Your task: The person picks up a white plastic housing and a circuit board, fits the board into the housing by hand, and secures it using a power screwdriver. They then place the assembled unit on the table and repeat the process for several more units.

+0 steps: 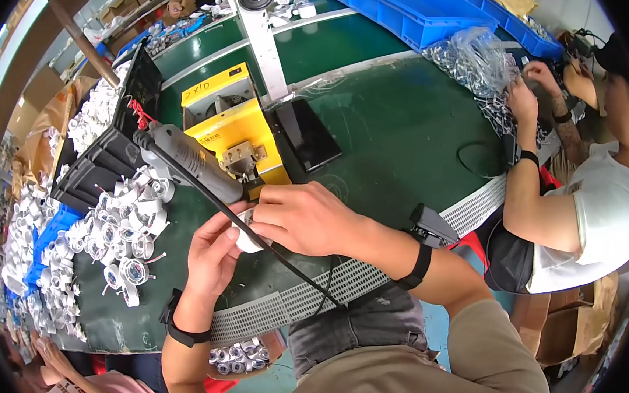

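Between my hands, just in front of the yellow machine, is a small white round plastic part (247,240). My left hand (214,254) pinches it from the left side with thumb and fingers. On the right, my right hand (305,218) has its fingers closed on the same part, hiding much of it. A grey cylindrical power tool (197,161) hangs tilted above and behind my hands. Its black cable (259,238) crosses in front of the white part. The yellow machine (240,145), with a metal block on its front, stands beyond my fingertips.
A pile of white round parts with wires (121,226) lies left on the green table (393,168). Behind it stands a black crate (98,169). A black flat panel (308,134) lies right of the machine. Blue trays (418,11) stand far right; co-workers sit on both sides.
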Demonstrator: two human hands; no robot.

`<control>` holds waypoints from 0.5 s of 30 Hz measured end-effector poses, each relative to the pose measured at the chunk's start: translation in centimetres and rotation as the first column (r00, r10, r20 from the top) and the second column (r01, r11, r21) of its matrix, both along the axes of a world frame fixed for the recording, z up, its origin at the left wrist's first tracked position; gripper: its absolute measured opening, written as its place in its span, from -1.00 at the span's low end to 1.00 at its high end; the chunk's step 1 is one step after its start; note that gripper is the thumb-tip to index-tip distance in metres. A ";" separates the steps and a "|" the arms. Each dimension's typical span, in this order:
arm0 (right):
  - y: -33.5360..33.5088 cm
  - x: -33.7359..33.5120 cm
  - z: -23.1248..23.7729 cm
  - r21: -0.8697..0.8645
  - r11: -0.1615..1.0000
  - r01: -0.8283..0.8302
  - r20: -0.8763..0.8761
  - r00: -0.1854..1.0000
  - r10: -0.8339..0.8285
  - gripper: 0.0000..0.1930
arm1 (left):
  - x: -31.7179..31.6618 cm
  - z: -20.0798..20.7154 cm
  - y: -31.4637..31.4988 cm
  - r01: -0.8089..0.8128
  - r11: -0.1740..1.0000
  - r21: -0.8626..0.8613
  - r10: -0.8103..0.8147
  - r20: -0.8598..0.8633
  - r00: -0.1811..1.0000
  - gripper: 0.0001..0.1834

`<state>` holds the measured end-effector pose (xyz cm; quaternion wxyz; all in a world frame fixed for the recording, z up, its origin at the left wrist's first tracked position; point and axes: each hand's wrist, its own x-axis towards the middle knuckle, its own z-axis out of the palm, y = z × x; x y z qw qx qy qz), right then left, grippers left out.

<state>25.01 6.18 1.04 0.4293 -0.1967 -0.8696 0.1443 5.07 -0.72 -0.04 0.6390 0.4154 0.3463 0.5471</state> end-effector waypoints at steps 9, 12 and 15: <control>0.3 0.1 -0.3 -0.291 0.944 -0.153 -0.145 0.983 0.115 -0.88 | 0.9 -0.4 -0.2 -0.037 0.999 0.020 0.034 0.104 0.994 -0.52; 0.1 0.1 0.1 -0.389 0.910 -0.141 -0.161 0.983 0.084 -0.85 | 0.7 -0.9 -0.3 -0.023 0.999 0.033 0.019 0.109 0.994 -0.54; 0.4 1.1 1.6 -0.474 0.847 -0.241 -0.186 0.967 0.171 -0.80 | 0.4 -0.7 -0.2 0.019 0.999 0.037 -0.025 0.180 0.983 -0.61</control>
